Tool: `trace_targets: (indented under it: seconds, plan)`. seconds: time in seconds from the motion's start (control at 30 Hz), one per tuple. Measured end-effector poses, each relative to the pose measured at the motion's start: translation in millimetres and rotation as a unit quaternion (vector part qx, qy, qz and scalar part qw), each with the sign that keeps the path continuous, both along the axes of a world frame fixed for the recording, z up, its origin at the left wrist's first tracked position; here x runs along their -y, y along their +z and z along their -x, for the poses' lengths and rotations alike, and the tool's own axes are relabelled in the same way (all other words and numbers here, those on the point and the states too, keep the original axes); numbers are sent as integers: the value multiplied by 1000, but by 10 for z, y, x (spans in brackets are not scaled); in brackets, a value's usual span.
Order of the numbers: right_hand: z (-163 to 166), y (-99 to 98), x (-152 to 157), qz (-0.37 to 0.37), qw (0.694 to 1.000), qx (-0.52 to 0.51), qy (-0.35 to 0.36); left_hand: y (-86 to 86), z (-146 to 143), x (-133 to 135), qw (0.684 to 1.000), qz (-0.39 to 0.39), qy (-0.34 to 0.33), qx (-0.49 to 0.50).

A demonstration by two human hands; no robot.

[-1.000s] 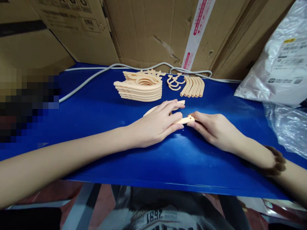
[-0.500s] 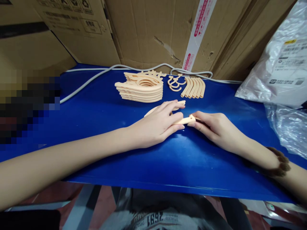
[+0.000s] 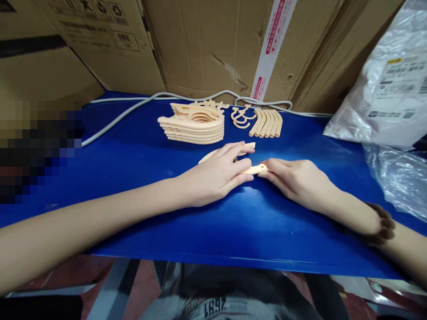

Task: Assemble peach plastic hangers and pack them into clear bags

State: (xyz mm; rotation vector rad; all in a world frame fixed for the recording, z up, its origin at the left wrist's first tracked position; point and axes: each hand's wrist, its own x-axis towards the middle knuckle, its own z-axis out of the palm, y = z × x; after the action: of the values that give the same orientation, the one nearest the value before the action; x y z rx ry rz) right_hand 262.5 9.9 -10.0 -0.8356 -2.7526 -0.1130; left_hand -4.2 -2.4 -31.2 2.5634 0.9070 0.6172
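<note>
1. Showing nearest, below the front edge of the blue table (image 3: 207,235), is grey printed fabric (image 3: 213,302).
2. Right forearm wears a fuzzy brown band (image 3: 382,224) at the wrist.
3. Right hand (image 3: 295,180): thumb and fingers pinching the right end of the cream piece (image 3: 257,169); whether a further part sits between the fingertips cannot be told.
4. Left hand (image 3: 218,175): laid over that piece, thumb and index finger gripping its near bar, other fingers extended across it. The piece lies at table centre, largely covered.
5. Far right of the hands: clear plastic wrap (image 3: 400,182), with a labelled white bag (image 3: 373,93) beyond.
6. Beyond the hands, left to right: a stack of cream frames (image 3: 193,131), loose hooks (image 3: 243,120), and a row of curved strips (image 3: 266,123).
7. Behind these runs a white cable (image 3: 126,111).
8. Farthest: cardboard (image 3: 200,44) bearing red-and-white tape (image 3: 273,35).
</note>
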Motion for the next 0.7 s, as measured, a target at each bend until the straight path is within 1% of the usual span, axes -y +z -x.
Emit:
trace_targets:
  seconds: [0.23,0.43,0.6,0.7]
  plan:
    - [-3,-3,-18,-14,1000,1,7,-19,11,-8,1000,-3,-1,13]
    - [-26,49,-20,5,998,-41,44,15,10,-6,1000,10,-12,6]
    - [-23,82,-5,18,997,-52,49,31,10,1,1000,14,-18,-11]
    - [-27,79,14,-11,998,-37,44,33,14,-1,1000,17,-20,-15]
